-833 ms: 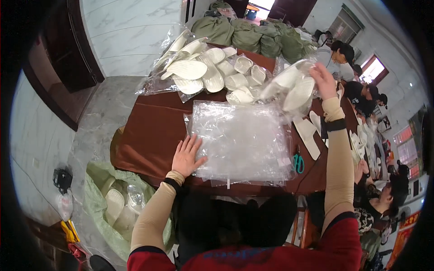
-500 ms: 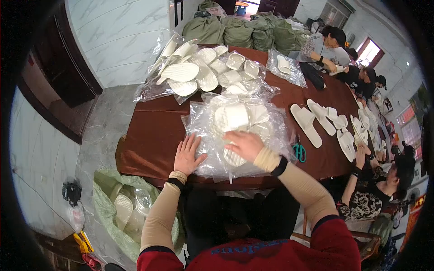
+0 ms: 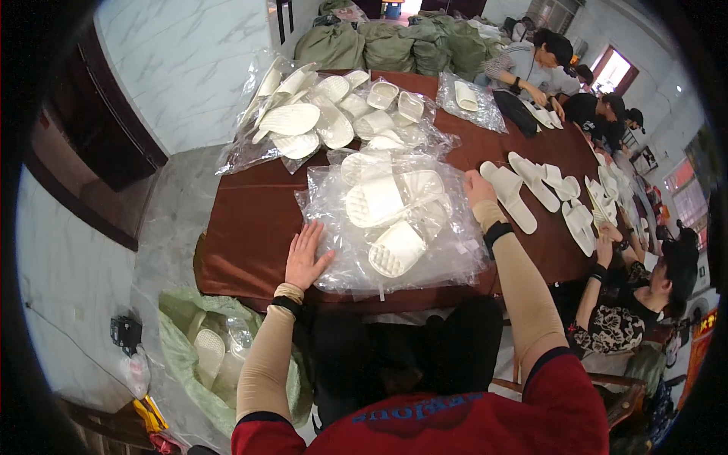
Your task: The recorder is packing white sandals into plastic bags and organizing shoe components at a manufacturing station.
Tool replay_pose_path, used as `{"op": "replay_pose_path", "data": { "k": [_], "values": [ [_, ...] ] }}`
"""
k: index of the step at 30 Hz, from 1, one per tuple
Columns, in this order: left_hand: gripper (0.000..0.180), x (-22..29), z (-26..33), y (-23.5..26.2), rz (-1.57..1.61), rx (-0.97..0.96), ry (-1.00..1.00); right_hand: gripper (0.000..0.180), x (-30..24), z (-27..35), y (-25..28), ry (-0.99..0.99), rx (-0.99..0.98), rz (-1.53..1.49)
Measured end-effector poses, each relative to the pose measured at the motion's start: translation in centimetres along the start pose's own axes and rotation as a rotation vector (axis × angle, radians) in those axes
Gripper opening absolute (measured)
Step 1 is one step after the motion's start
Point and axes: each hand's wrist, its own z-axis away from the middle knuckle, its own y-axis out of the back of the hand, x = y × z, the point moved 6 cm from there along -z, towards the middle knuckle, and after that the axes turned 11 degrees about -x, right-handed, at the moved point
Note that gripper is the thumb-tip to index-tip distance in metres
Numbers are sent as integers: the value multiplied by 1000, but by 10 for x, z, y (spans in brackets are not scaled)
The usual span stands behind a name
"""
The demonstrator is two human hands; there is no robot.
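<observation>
White slippers between both hands

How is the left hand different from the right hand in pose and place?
The left hand lies flat, fingers spread, on the near left edge of the plastic bags; the right hand rests at their far right edge, fingers curled. Both wear a tan sleeve and a dark wristband.
</observation>
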Motion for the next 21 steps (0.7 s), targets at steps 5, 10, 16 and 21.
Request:
{"op": "replay_pose_path", "data": {
  "k": [5, 10, 16, 21],
  "values": [
    [55, -9, -1, 18, 236, 18, -16, 19, -3, 19, -47, -73, -734, -728],
    [23, 76, -12, 49, 28, 21, 121, 20, -4, 19, -72, -242, -648, -995],
    [42, 65, -28, -4, 75, -257, 338, 36, -18, 4, -99, -6, -606, -867],
    [35, 32, -15, -6, 228, -184, 376, 33, -63, 22, -70, -188, -766, -1210]
  ]
}}
